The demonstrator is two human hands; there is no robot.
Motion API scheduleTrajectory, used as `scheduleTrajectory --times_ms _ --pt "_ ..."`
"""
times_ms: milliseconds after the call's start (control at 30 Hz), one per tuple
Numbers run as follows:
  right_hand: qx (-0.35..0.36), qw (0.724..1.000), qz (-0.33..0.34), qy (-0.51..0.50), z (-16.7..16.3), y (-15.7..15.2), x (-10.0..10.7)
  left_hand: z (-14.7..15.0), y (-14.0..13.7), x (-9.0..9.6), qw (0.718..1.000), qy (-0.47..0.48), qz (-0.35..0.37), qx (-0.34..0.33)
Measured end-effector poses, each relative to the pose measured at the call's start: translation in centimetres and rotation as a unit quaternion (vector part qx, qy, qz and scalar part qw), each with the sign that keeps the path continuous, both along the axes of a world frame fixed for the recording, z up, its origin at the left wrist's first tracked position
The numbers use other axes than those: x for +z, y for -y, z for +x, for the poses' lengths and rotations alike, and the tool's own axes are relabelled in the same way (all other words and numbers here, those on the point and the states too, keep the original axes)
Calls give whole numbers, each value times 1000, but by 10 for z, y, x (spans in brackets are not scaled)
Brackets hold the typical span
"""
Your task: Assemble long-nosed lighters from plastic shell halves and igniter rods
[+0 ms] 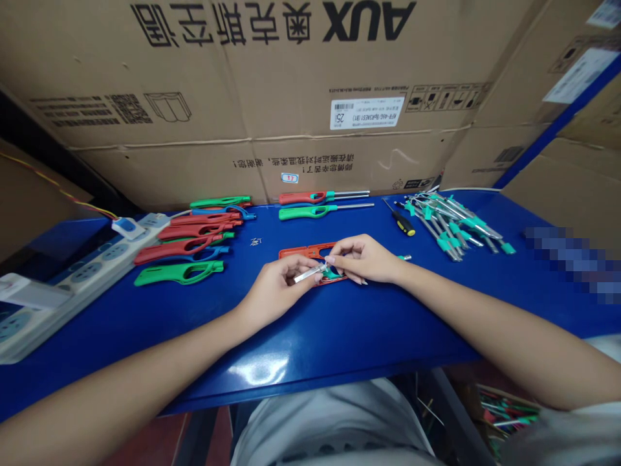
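Between thumb and fingers, my left hand (276,279) holds a small clear, shiny tube-like lighter part (305,275), tilted up to the right. My right hand (367,257) is closed in a pinch at that part's right end, where a whitish tip shows. Whether the right fingers hold a separate small piece is hidden. Beneath both hands lies an orange-red lighter casing (294,253), opened in halves, with teal pieces in the near half. A short metal end (406,257) with teal on it shows beyond my right wrist.
Red, green and blue lighter handles (179,274) lie at left, beside a power strip (92,265). Two long-nosed lighters (315,211) lie at the back. Tiny metal bits (255,242), a screwdriver (403,224) and metal lighter nozzles (453,226) lie on the blue table (194,349). Cardboard (204,139) stands behind.
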State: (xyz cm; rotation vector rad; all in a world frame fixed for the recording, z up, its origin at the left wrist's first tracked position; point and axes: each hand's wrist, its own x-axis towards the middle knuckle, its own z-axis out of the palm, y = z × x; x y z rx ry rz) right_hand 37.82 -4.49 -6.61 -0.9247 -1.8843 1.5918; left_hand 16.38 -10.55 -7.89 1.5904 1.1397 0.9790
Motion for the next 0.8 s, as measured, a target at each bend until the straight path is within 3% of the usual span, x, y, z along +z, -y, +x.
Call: scheduleTrajectory --times_ms 200,567,800 --pt "0 1000 15 -18 0 2 -4 2 1 7 999 -37 -11 23" --pt "-33 998 58 -2 -4 8 -11 5 3 2 1000 14 -11 19" --pt "-45 997 59 5 -6 11 -12 4 2 1 1000 -6 2 9"
